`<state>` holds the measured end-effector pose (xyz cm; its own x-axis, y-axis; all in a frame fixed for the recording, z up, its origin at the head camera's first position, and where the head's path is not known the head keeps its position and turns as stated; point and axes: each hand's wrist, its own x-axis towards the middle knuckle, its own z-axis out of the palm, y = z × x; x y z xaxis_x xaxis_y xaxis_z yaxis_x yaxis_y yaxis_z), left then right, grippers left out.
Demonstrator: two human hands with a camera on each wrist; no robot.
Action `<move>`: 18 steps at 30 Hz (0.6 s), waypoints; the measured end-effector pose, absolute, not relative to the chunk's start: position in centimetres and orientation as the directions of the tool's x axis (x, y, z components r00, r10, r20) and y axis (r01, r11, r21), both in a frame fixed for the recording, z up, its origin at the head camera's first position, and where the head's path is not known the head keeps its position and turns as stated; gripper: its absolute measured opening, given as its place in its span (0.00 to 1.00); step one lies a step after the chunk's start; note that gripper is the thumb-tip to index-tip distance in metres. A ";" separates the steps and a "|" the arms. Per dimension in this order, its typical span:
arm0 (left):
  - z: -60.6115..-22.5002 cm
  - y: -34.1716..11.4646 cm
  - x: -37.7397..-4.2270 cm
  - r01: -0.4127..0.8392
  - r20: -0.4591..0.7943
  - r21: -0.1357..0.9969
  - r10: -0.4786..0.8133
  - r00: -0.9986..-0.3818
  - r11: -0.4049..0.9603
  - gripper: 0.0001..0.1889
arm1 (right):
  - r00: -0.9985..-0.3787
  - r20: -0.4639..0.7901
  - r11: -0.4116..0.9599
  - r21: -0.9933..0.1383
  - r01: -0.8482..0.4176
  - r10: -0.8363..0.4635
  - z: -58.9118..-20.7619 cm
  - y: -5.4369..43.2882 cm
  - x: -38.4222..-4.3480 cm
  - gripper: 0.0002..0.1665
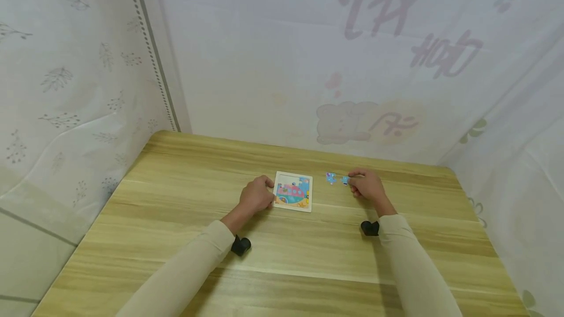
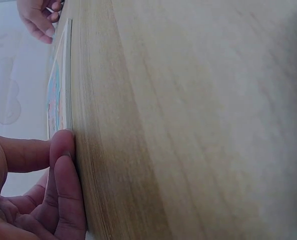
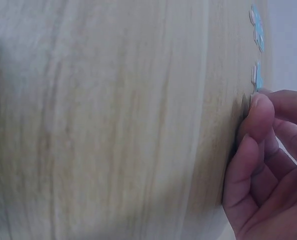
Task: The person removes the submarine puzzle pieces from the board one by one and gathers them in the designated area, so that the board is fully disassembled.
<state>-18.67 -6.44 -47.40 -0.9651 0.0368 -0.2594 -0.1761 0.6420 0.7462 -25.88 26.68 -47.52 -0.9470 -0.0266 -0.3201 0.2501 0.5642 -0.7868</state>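
Note:
A small square jigsaw puzzle tray (image 1: 287,179) with a pale frame lies on the table, its lower and right parts filled with colourful pieces. My left hand (image 1: 257,193) grips its left edge; in the left wrist view the thumb and curled fingers meet at the tray's rim (image 2: 68,75). To the right of the tray, my right hand (image 1: 369,185) pinches the near end of a blue puzzle piece (image 1: 345,180), whose far end shows past the fingertips (image 3: 259,77). A second blue and purple piece (image 1: 330,178) lies just left of it, apart from the hand.
The wood-grain table (image 1: 282,258) ends at a back edge not far behind the puzzle. Printed pale curtains (image 1: 264,62) hang behind it and at both sides. A black wrist mount (image 1: 241,246) sits under the left wrist, another black mount (image 1: 369,228) by the right.

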 end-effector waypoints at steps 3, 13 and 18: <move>-47.3 -6.5 -18.6 -0.175 -0.257 0.745 0.034 -0.966 0.643 0.17 | -0.947 -0.319 0.560 -0.790 0.248 -0.030 -47.4 26.5 -25.9 0.16; -47.3 -6.5 -18.6 -0.169 -0.251 0.743 0.035 -0.967 0.647 0.17 | -0.947 -0.321 0.563 -0.788 0.249 -0.029 -47.6 26.5 -26.1 0.16; -47.2 -6.5 -18.6 -0.172 -0.253 0.738 0.032 -0.967 0.653 0.17 | -0.942 -0.334 0.540 -0.800 0.262 -0.039 -47.2 26.6 -26.2 0.20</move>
<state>-18.59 -6.50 -47.20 -0.9668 0.0324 -0.2534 -0.1715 0.6527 0.7379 -26.20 26.58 -47.16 -0.9416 -0.0395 -0.3344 0.2615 0.5396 -0.8002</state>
